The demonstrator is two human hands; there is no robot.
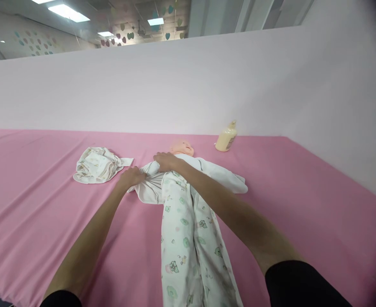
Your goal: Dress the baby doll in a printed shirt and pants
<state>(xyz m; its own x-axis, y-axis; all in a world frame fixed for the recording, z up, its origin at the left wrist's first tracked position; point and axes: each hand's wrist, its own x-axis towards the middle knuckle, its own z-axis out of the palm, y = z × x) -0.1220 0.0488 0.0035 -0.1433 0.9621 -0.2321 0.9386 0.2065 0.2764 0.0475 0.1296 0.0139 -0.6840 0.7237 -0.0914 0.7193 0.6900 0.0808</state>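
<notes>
A baby doll (183,147) lies on its back with its head at the far end, dressed in a white top (220,172). Long white trousers (181,230) with a green bear print stretch from its middle toward me. My left hand (133,178) is closed on the top's left-hand sleeve (151,189), pulling the cloth into creases. Higher on that same sleeve, near the doll's shoulder, my right hand (167,162) has its fingers curled around the fabric. The doll's arm inside the sleeve is hidden. The other sleeve lies stretched out to the right.
A rolled-up white printed cloth (96,166) lies left of the doll. At the back right stands a pump bottle (226,137) of pale yellow liquid. Everything rests on a pink sheet (62,221), bounded by a white wall (126,94) behind and at the right.
</notes>
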